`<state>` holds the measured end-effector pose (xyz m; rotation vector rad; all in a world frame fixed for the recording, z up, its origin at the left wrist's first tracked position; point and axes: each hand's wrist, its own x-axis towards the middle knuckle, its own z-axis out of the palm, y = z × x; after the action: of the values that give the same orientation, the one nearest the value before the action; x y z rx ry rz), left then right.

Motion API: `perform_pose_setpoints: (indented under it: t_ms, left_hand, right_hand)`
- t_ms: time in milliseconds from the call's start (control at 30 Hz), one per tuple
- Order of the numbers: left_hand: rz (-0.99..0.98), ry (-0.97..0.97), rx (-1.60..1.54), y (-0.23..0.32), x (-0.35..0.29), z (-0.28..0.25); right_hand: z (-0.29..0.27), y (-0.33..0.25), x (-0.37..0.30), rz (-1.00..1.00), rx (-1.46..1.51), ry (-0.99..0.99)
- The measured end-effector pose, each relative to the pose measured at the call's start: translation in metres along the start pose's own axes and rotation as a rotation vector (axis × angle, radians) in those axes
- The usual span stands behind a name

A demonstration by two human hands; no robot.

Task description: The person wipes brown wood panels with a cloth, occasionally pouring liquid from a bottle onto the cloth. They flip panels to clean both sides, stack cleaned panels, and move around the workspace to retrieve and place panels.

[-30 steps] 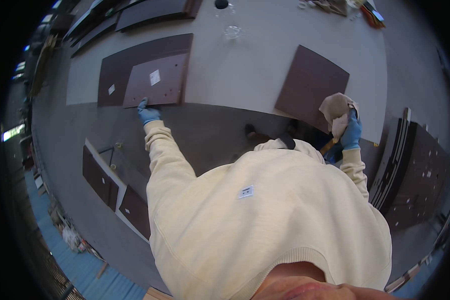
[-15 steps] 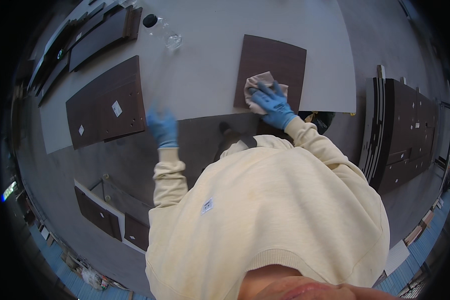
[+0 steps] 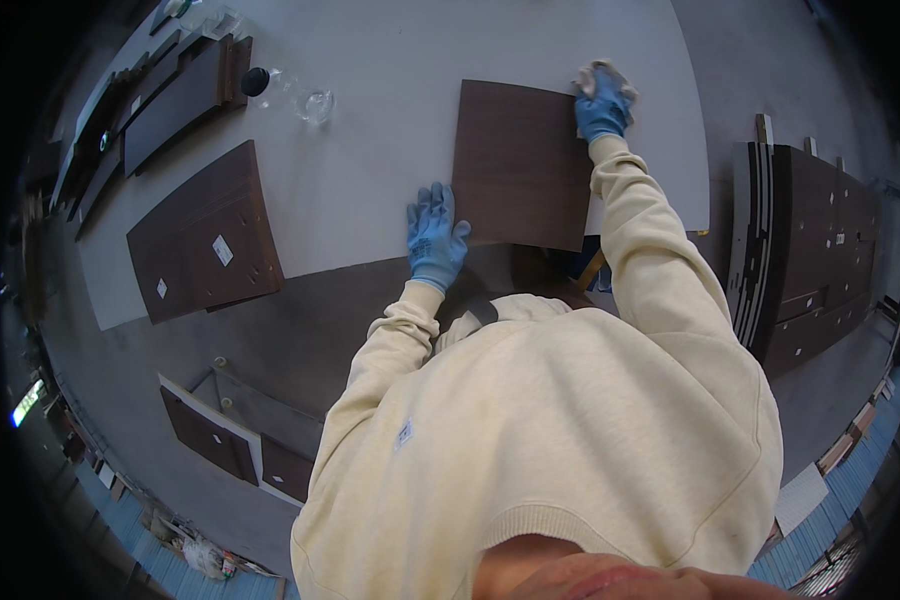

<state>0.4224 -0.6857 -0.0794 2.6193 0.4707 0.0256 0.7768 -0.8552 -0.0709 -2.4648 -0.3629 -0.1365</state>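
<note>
**Dark panel on grey tabletop, both gloved hands on it**

Pale grey tabletop (image 3: 370,170), broad and matt, reaching from the near edge up to the far rim of the view. Darker grey floor around it, with blue flooring at the lower corners.

One dark brown panel (image 3: 520,165) flat on the tabletop, taken here as the landmark. Near edge of the panel at or slightly over the tabletop's near edge.

Left hand (image 3: 436,235), blue-gloved, at the panel's near left corner: fingers spread flat, grip released, palm down, fingertips touching the panel's left edge.

Right hand (image 3: 602,105), blue-gloved, at the panel's far right corner: grip clenched around one crumpled pale cloth (image 3: 602,78), pressed against the panel's corner.

Cream sweatshirt sleeves running from both hands back toward the lower edge.

Left of the panel, well apart: one stack of dark brown boards (image 3: 205,245) with small white labels, lying on the tabletop; at least two boards in it, exact count unclear.

Further left and beyond: more long dark boards (image 3: 175,100) near the tabletop's far left corner, number not countable.

Between those and the panel: one clear glass jar (image 3: 315,103) and one black round lid (image 3: 255,81), close together.

Right of the panel, off the tabletop: one upright stack of dark drilled panels (image 3: 810,240), several, edges too crowded to count.

Below left of the panel, on the floor: two dark panels in a pale frame (image 3: 225,435).
</note>
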Motion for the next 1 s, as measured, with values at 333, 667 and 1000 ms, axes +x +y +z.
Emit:
perform_pose_setpoints:
  t_ms: [333,667,1000]
  left_hand:
    - [0.012,0.04,-0.055,0.004,0.003,-0.001]
    - [-0.012,0.047,-0.1,0.005,-0.001,0.001]
    - [-0.287,0.022,-0.663,-0.032,0.029,-0.038]
  right_hand:
    - [0.07,-0.107,-0.078,-0.759,-0.207,-0.328]
    - [0.072,-0.093,-0.065,-0.666,-0.324,-0.086]
    - [0.021,-0.089,-0.207,-0.81,-0.06,-0.49]
